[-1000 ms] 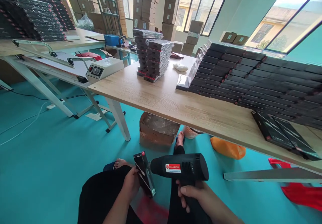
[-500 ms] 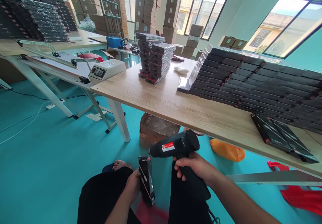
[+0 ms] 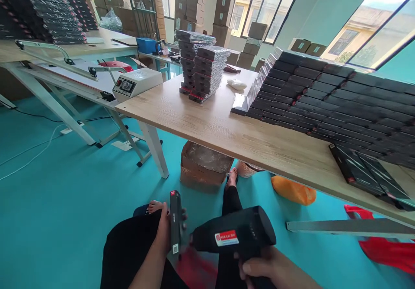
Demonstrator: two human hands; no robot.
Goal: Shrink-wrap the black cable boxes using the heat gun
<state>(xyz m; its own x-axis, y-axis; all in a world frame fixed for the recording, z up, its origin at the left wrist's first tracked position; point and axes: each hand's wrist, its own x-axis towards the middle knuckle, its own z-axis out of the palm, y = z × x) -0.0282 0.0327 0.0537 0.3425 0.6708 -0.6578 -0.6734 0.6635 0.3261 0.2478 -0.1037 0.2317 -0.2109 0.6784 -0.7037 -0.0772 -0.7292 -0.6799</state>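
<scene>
My left hand (image 3: 163,230) is closed around a slim black box (image 3: 175,222), held upright with a narrow side facing me and its fingertips showing on the far side. My right hand (image 3: 264,266) grips the handle of a black heat gun (image 3: 236,232) with a red and white label. The gun's nozzle points left at the lower part of the box, a small gap away. Both hands are low, over my lap.
A wooden table (image 3: 201,126) bears wrapped box stacks (image 3: 207,68) and a wall of black boxes (image 3: 337,98). Under it are an open carton (image 3: 202,174) and an orange bag (image 3: 293,190). A sealing machine (image 3: 138,81) stands left.
The heat gun in my right hand has moved down and nearer to me. My left hand has turned the box from its broad face to a narrow side and shifted slightly left.
</scene>
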